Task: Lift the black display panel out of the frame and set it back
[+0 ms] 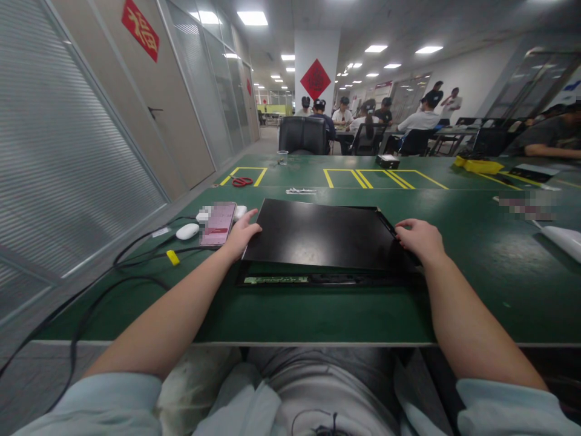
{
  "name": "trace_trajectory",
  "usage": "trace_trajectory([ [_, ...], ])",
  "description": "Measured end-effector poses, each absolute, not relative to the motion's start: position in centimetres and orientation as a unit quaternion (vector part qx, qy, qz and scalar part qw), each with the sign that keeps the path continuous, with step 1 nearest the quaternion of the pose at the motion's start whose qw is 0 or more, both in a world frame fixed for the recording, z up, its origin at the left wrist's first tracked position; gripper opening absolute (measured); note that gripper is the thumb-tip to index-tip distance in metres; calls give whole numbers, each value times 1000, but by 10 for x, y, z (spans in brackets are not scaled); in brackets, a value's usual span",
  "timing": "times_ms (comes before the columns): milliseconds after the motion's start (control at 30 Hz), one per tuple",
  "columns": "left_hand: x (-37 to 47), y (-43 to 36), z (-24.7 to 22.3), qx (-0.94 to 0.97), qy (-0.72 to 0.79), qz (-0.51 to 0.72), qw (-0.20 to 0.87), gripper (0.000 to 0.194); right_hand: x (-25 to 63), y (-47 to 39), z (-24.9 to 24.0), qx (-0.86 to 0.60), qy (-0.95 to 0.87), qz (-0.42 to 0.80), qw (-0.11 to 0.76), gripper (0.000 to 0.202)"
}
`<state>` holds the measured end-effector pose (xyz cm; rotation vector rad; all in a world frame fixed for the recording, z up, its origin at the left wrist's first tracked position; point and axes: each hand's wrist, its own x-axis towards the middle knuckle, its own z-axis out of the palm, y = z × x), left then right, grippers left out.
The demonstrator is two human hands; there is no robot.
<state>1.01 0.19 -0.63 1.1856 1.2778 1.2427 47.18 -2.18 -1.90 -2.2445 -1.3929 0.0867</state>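
Note:
A dark, glossy screen panel (318, 233) lies slightly askew over a black frame (363, 280) on the green table. Along the near side of the frame, a strip of green circuit board (276, 280) shows below the panel's edge. My left hand (241, 237) grips the panel's left edge, its thumb on top and its lower fingers hidden. On the opposite side, my right hand (421, 238) has thumb and fingers closed at the frame's right edge, where the frame's rim shows past the panel.
Left of the panel are a phone (218, 224), a white mouse (187, 231), black cables (131, 260) and a yellow tag (173, 258). Beyond lie red scissors (242, 181), a plastic cup (282, 157) and a small black box (387, 161). A yellow object (479, 165) sits far right. People sit in the background.

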Motion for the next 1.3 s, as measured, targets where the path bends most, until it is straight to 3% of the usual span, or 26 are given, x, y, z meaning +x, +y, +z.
trace_trajectory([
  [267, 9, 3, -7, 499, 535, 511, 450, 85, 467, -23, -13, -835, -514, 26, 196, 38],
  [700, 12, 0, -4, 489, 541, 505, 461, 84, 472, -21, -16, -827, -519, 55, 209, 36],
  [933, 12, 11, -7, 440, 571, 552, 420, 50, 475, -21, -20, -818, -527, 42, 227, 33],
  [1300, -2, 12, -8, 502, 551, 460, 482, 38, 475, -20, -19, -821, -526, 51, 217, 35],
])
